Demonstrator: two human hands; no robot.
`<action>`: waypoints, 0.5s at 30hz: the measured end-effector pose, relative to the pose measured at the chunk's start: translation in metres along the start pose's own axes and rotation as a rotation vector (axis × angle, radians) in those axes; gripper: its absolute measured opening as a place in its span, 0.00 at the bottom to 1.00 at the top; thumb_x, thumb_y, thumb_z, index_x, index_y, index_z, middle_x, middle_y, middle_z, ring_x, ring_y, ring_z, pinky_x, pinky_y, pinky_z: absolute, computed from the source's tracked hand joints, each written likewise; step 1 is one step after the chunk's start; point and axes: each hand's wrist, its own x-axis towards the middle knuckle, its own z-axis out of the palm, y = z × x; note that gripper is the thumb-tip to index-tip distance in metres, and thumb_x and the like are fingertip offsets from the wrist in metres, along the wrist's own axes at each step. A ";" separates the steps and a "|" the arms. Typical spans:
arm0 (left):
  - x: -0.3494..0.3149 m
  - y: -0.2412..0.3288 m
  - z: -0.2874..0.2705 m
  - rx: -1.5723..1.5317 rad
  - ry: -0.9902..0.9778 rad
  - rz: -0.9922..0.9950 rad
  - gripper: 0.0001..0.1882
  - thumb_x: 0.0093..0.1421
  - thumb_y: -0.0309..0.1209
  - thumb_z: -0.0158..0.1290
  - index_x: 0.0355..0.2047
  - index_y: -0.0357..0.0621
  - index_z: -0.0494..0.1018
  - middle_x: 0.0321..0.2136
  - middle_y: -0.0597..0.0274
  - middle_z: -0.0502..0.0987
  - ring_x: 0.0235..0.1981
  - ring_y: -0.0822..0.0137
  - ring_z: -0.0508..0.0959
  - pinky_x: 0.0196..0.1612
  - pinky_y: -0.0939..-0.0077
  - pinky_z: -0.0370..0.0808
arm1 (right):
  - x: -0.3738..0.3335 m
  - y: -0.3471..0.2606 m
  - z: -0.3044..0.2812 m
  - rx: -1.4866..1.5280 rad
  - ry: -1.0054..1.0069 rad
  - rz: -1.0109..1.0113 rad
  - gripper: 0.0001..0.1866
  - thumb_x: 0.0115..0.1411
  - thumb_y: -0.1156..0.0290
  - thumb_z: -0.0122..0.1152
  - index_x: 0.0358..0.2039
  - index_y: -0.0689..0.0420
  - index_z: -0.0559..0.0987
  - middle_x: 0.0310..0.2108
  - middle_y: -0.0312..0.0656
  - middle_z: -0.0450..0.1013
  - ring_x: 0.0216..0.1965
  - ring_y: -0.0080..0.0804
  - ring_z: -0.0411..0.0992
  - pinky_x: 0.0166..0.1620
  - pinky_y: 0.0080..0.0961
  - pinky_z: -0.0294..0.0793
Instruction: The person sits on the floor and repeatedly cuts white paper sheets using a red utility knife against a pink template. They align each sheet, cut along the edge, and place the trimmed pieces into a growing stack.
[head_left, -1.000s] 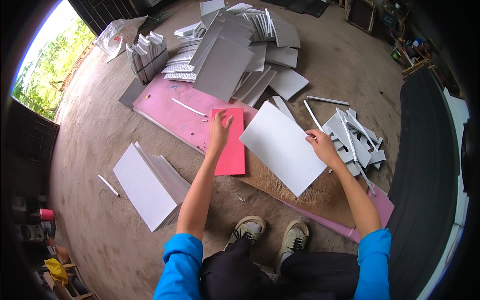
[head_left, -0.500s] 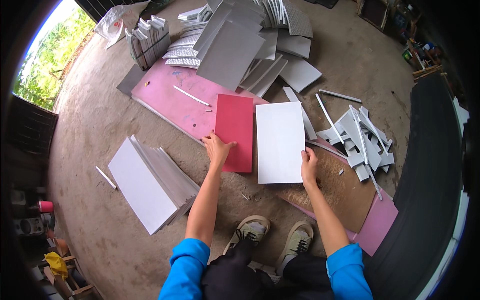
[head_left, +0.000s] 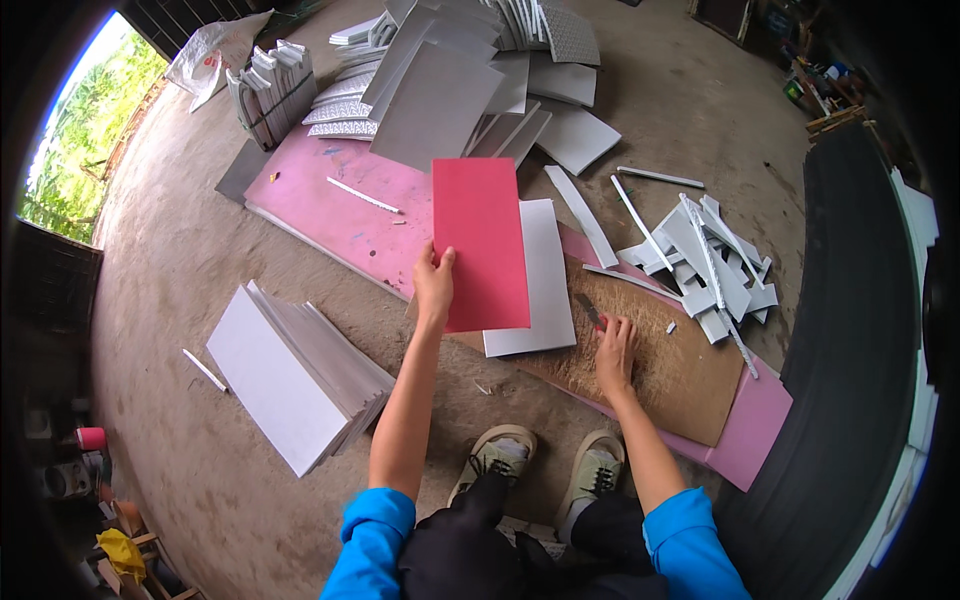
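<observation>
Concrete floor (head_left: 290,245) lies under the shoes (head_left: 500,455); beyond, the half-curled right hand (head_left: 617,362) meets a red-handled knife (head_left: 588,308) over a brown board (head_left: 680,370), its grip unclear; the left hand (head_left: 433,287) clasps a red rectangular panel (head_left: 482,240) by its edge, partly hiding a white sheet (head_left: 550,290); farther, grey sheets (head_left: 437,105) lie heaped

The stack (head_left: 290,385) lies left of my left hand (head_left: 433,287). The knife (head_left: 590,309) is at my right hand (head_left: 615,357), offcuts (head_left: 706,262) farther right.

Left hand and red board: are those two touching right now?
Touching. The head view shows the left hand at the left edge of the red board, with the thumb lying over its face.
</observation>
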 end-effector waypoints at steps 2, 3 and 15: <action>-0.020 -0.028 0.021 0.112 0.068 0.071 0.19 0.58 0.30 0.50 0.49 0.38 0.68 0.37 0.48 0.77 0.37 0.59 0.77 0.41 0.69 0.73 | 0.004 0.029 -0.005 -0.049 0.056 0.033 0.17 0.55 0.74 0.54 0.46 0.55 0.68 0.43 0.44 0.62 0.48 0.43 0.60 0.49 0.41 0.59; -0.034 -0.024 0.033 0.076 -0.056 -0.060 0.21 0.57 0.32 0.51 0.51 0.40 0.67 0.43 0.47 0.73 0.48 0.57 0.72 0.48 0.61 0.68 | 0.006 0.050 -0.012 -0.017 0.055 0.117 0.17 0.55 0.75 0.54 0.46 0.56 0.67 0.43 0.45 0.61 0.48 0.44 0.59 0.49 0.42 0.59; -0.033 -0.067 0.028 0.938 0.077 -0.066 0.48 0.48 0.63 0.49 0.63 0.60 0.42 0.61 0.46 0.37 0.62 0.37 0.33 0.53 0.25 0.34 | -0.035 0.003 -0.002 -0.045 -0.090 -0.266 0.34 0.55 0.58 0.55 0.60 0.54 0.56 0.58 0.46 0.51 0.61 0.51 0.45 0.60 0.54 0.46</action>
